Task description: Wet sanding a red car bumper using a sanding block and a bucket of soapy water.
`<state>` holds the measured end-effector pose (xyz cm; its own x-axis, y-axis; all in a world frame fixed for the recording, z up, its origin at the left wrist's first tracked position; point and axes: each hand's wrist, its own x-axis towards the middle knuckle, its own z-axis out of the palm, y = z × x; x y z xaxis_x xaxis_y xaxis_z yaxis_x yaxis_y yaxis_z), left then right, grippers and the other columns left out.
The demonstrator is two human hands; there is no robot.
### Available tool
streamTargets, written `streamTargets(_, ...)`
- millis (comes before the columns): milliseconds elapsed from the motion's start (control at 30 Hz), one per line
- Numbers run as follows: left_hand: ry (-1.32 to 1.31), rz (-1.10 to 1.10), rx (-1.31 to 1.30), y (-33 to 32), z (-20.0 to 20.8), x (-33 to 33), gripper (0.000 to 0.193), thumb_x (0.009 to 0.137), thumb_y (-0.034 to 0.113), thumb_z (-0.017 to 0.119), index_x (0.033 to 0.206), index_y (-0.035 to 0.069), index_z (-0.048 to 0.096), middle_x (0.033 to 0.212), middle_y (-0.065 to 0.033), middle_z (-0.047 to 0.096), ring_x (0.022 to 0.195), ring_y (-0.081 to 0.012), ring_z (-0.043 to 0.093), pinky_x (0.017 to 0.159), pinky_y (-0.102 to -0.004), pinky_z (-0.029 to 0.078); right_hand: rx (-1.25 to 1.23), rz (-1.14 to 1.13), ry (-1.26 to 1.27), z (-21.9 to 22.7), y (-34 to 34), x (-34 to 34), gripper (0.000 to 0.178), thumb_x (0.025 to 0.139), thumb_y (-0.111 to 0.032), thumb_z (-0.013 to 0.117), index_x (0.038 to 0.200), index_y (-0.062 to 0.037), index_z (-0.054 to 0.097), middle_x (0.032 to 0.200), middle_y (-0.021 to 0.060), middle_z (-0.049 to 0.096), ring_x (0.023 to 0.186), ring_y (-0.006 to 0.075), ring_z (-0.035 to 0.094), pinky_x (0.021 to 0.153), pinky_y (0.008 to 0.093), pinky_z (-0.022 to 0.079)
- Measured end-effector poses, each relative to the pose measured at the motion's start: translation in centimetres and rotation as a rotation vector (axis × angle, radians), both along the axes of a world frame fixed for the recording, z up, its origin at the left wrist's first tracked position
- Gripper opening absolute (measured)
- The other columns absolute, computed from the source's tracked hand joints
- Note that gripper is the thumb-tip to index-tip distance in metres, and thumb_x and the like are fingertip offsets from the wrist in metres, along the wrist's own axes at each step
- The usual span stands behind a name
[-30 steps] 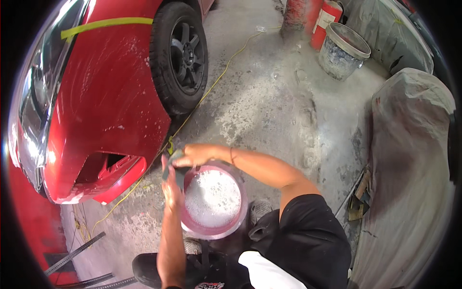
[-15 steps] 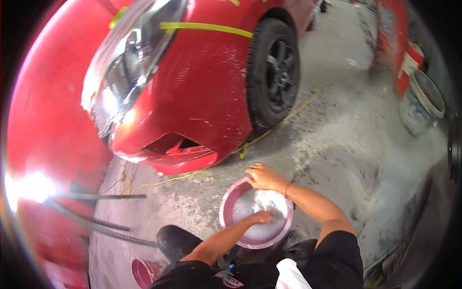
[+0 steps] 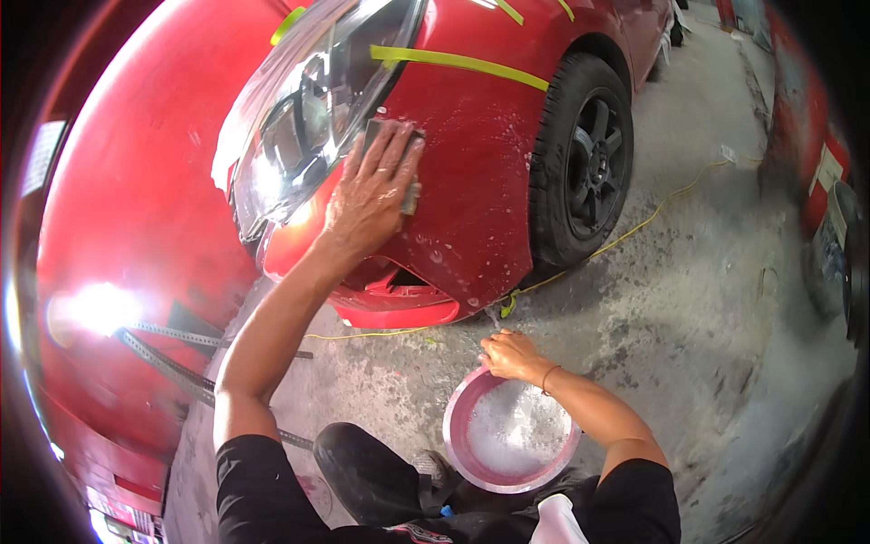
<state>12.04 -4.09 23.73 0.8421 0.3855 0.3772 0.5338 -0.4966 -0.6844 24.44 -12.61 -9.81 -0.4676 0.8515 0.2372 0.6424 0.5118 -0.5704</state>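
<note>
My left hand (image 3: pixel 367 195) lies on the red front bumper (image 3: pixel 471 218), beside the headlight (image 3: pixel 313 118). Its fingers are stretched over a dark grey sheet of sandpaper (image 3: pixel 416 145), which it presses to the wet panel; the sheet's edges show past the fingers and the rest is hidden. White suds and droplets spot the paint. On the far rim of a pink round basin (image 3: pixel 458 444), my right hand (image 3: pixel 515 355) is closed with fingers curled over the edge. Foamy water (image 3: pixel 517 422) fills the basin.
Yellow-green tape (image 3: pixel 462 62) runs across the car above the wheel (image 3: pixel 589 163). A thin yellow cord (image 3: pixel 652 218) lies along the floor near the tyre. Black perforated strips (image 3: pixel 172 363) lie at left beside a red panel (image 3: pixel 136 227). A bucket (image 3: pixel 829 245) stands at the right.
My left hand has come up out of the basin's water and onto the bumper, with the sandpaper now visible under it. My right hand has stayed at the basin rim; the view has shifted.
</note>
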Motion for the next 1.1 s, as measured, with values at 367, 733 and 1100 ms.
streamTargets(367,-0.033,0.047,0.105,3.5,-0.4,5.5,0.063,0.1,0.03,0.043,0.149,-0.004,0.021,0.154,-0.0233,0.026,0.145,-0.0372,0.022,0.119,-0.0509,0.014,-0.189,0.271,-0.057,-1.9,0.6,-3.9,0.059,0.095,-0.051,0.044,0.074,-0.0037,0.073,0.078,0.0232,0.068,0.08,0.0412,0.067,0.077,0.0513,0.053)
streamTargets(733,-0.152,0.106,0.125,3.2,-2.5,3.5,0.06,0.098,0.028,0.048,0.143,-0.008,0.033,0.152,-0.0225,0.032,0.144,-0.037,0.024,0.118,-0.0488,0.018,-0.008,0.417,0.106,-3.6,-0.1,-5.1,0.062,0.088,-0.059,0.052,0.064,-0.0041,0.069,0.061,0.02,0.063,0.064,0.04,0.066,0.061,0.0486,0.054)
streamTargets(1100,-0.064,0.101,0.155,2.4,-4.4,1.1,0.06,0.097,0.03,0.047,0.142,-0.008,0.035,0.151,-0.0209,0.035,0.143,-0.0335,0.03,0.117,-0.0487,0.021,-0.102,0.458,0.059,-2.9,0.9,-3.8,0.056,0.08,-0.057,0.063,0.07,-0.0021,0.069,0.066,0.0197,0.065,0.069,0.0403,0.066,0.062,0.049,0.053)
